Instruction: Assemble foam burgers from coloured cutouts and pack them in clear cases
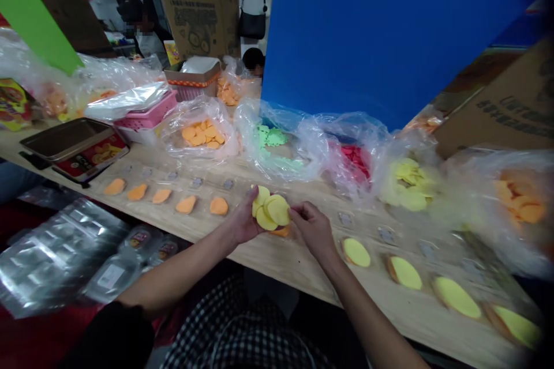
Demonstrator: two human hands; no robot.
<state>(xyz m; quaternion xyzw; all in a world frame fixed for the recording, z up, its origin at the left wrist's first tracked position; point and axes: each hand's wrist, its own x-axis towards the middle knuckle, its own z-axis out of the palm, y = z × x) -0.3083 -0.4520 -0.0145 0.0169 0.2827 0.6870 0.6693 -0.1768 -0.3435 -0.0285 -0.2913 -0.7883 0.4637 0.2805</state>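
My left hand [247, 220] is closed around several thin yellow discs [269, 211], fanned over one another. The thumb and fingers of my right hand [312, 225] pinch the right edge of one of these discs. Beneath the hands, part of an orange piece [281, 232] shows on the table. To the right, a yellow disc [356, 252] lies in a clear packing tray, with more in a row beyond it, some on top of orange pieces. On the left side, orange pieces [186, 204] lie in a similar row without yellow on them.
Clear plastic bags hold orange pieces [203, 134], green pieces [272, 136], red pieces [355, 161] and yellow discs [411, 179] along the back. A metal tin [64, 141] and a pink basket [149, 118] stand left. Behind rises a blue panel [389, 34]; clear packs [56, 248] lie below the table [298, 265].
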